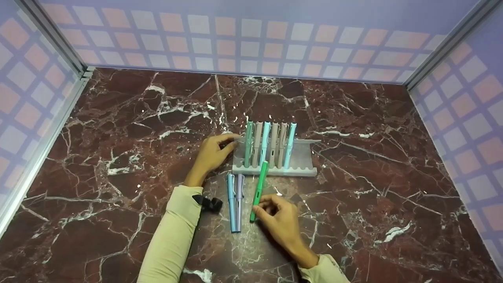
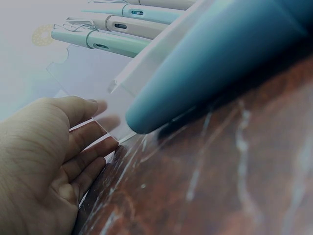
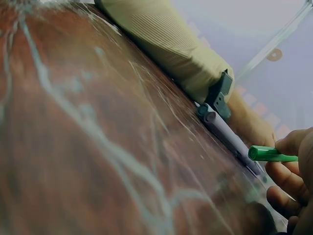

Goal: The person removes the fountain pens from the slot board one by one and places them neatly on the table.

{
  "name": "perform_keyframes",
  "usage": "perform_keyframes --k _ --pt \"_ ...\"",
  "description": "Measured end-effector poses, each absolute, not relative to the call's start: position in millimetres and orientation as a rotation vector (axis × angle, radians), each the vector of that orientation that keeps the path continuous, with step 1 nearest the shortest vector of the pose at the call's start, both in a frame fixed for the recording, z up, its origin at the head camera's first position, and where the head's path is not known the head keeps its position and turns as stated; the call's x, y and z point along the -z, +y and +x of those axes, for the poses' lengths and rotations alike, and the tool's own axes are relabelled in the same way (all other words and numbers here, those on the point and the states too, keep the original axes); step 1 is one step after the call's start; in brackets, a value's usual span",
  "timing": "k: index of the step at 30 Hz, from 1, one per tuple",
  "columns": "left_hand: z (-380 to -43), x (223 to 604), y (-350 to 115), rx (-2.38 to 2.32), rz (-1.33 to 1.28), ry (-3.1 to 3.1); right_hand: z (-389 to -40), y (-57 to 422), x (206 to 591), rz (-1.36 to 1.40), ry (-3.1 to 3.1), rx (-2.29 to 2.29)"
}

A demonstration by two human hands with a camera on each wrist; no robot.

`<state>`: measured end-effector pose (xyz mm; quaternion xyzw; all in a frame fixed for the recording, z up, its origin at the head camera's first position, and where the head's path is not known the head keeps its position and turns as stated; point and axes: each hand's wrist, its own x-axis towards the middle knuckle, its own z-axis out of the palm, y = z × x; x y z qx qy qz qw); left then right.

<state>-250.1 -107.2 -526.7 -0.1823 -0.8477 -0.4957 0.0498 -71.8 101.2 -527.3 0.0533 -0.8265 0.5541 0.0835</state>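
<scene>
Right hand (image 1: 282, 221) pinches a slim, bright green plastic pen (image 1: 259, 188)

The left hand (image 1: 211, 154) holds the side of a clear plastic pen rack (image 1: 303, 155). The pen's far end is over the rack's front edge. It looks light, stiff and maybe slippery, so its middle seems best to pinch.

- Surface (image 1: 373, 204): dark red, marbled, pale veins.
- Far wall (image 1: 251, 71): lilac; pink and white squares.
- Left wall (image 1: 22, 76), right wall (image 1: 472, 70): same pattern.
- Grey strip (image 1: 55, 39), far left corner; matching strip (image 1: 449, 41), far right.
</scene>
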Motion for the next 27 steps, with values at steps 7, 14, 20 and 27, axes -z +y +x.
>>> perform_keyframes --k 7,14,20,27 --pt "-249.5 525.7 -107.1 1.513 -0.53 -2.593 -71.3 93.2 527.1 0.22 -2.481 -1.69" --pt "-249.6 525.6 -106.3 1.509 -0.539 -2.589 -71.1 93.8 529.2 0.239 -2.512 -1.631" --pt "-249.5 525.1 -106.6 1.476 -0.525 -2.612 -70.7 94.1 528.2 0.264 -2.535 -1.612" --pt "-249.1 525.0 -107.1 1.496 -0.524 -2.604 -70.1 93.7 527.2 0.261 -2.551 -1.527"
